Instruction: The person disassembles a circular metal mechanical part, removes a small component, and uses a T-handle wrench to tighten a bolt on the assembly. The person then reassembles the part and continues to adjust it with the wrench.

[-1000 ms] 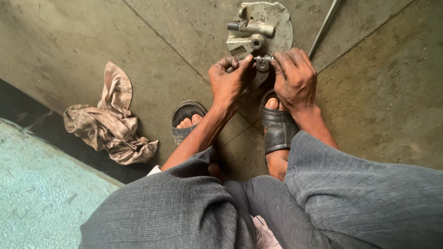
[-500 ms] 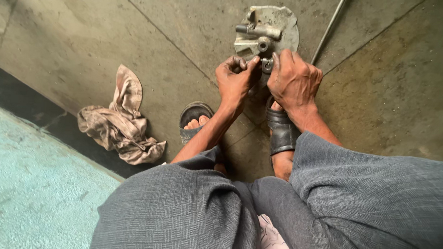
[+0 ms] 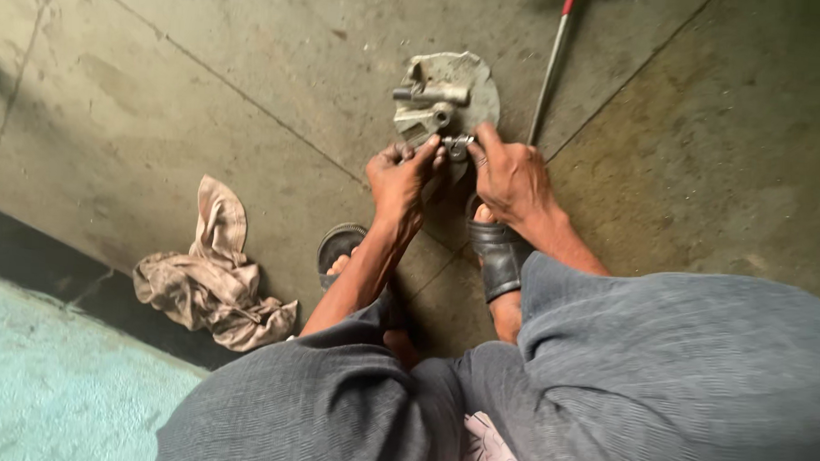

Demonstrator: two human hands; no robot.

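A grey metal machine part [image 3: 446, 95], a round plate with a bracket and a short shaft on top, lies on the concrete floor in front of my feet. My left hand [image 3: 401, 178] pinches the near edge of the part with its fingertips. My right hand [image 3: 512, 175] grips a small metal fitting [image 3: 457, 146] at the same edge, thumb and forefinger closed on it. The two hands nearly touch. My fingers hide how the fitting joins the part.
A thin metal rod with a red end [image 3: 549, 67] lies on the floor just right of the part. A crumpled beige rag [image 3: 210, 273] lies at the left. My sandalled feet [image 3: 498, 256] and grey trousers [image 3: 605, 374] fill the bottom. A teal surface [image 3: 50, 382] borders the lower left.
The view has shifted, so the part and rag sit lower and further right in frame. Both hands stay at the part's near edge, with the fingers now pinched tighter on the small fitting.
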